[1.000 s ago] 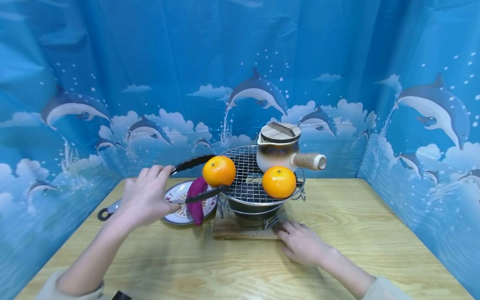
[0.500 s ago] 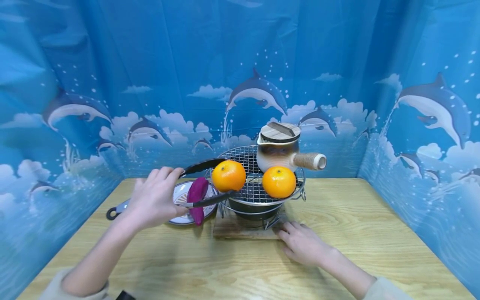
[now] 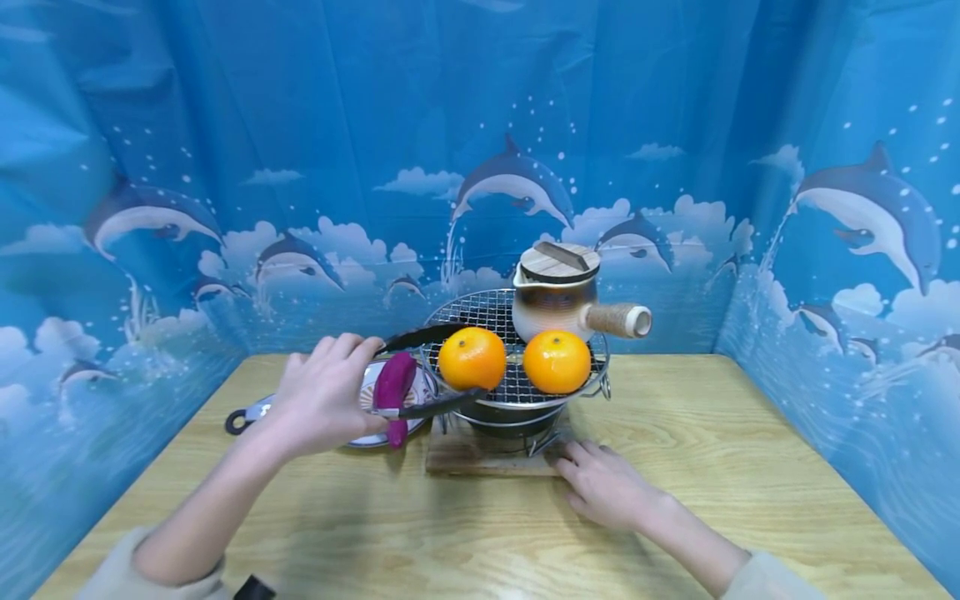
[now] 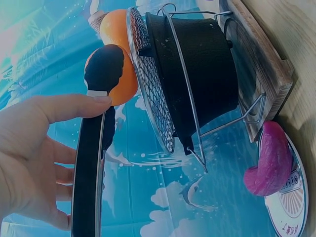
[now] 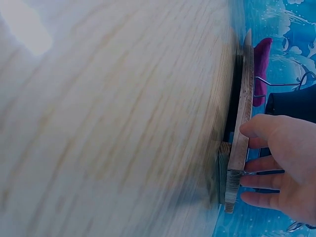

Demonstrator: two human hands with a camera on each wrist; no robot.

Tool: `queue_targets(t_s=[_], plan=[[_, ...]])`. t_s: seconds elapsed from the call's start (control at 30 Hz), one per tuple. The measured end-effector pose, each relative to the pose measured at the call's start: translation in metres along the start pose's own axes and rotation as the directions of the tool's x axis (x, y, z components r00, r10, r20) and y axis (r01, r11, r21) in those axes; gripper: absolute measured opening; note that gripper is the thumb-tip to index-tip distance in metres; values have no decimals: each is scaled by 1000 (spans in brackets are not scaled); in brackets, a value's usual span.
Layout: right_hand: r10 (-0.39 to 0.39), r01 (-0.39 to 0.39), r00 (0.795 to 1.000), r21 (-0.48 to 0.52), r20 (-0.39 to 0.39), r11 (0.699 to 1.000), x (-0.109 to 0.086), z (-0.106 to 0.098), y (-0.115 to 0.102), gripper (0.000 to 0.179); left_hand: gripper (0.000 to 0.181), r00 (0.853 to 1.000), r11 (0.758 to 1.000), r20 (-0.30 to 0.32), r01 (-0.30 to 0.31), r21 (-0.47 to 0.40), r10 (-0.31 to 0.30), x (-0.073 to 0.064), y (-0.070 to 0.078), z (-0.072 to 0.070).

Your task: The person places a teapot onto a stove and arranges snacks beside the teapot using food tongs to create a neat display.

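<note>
My left hand (image 3: 326, 400) grips a pair of black-tipped tongs (image 4: 88, 168), thumb on one arm. Between the tong tips is an orange (image 3: 471, 358), over the left front of the round wire rack (image 3: 480, 310); whether it touches the mesh, I cannot tell. A second orange (image 3: 557, 362) sits on the rack, just right of the first. Low at the right, my right hand (image 3: 611, 487) holds the corner of the wooden board (image 5: 243, 123) beneath the stove, thumb along its edge and fingers at its end. Some of its fingertips are hidden in the head view.
A side-handled pot (image 3: 551, 310) with a wooden lid stands at the back of the rack. The black stove (image 4: 202, 69) sits below in a wire stand. Left of it, a purple sweet potato (image 3: 394, 390) lies on a patterned plate (image 4: 291, 210), partly under the tongs.
My left hand has moved right with the tongs and orange, bringing that orange from the rack's left edge over the mesh, close to the other orange. My right hand has stayed at the board.
</note>
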State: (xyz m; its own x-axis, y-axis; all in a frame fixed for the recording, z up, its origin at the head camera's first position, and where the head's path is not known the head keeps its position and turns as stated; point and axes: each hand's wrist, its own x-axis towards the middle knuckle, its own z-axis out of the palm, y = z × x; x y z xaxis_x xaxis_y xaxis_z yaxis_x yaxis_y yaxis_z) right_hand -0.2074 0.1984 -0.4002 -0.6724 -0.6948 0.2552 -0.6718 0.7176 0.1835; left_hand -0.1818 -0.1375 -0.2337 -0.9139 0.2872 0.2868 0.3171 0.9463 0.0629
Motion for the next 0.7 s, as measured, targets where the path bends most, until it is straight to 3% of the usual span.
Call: queue_targets(t_s=[0.7], plan=[[-4,4,1000,-3,-14,1000,0,2,2,41,90,999,1000,34,-22,14,22,6,6,-2]])
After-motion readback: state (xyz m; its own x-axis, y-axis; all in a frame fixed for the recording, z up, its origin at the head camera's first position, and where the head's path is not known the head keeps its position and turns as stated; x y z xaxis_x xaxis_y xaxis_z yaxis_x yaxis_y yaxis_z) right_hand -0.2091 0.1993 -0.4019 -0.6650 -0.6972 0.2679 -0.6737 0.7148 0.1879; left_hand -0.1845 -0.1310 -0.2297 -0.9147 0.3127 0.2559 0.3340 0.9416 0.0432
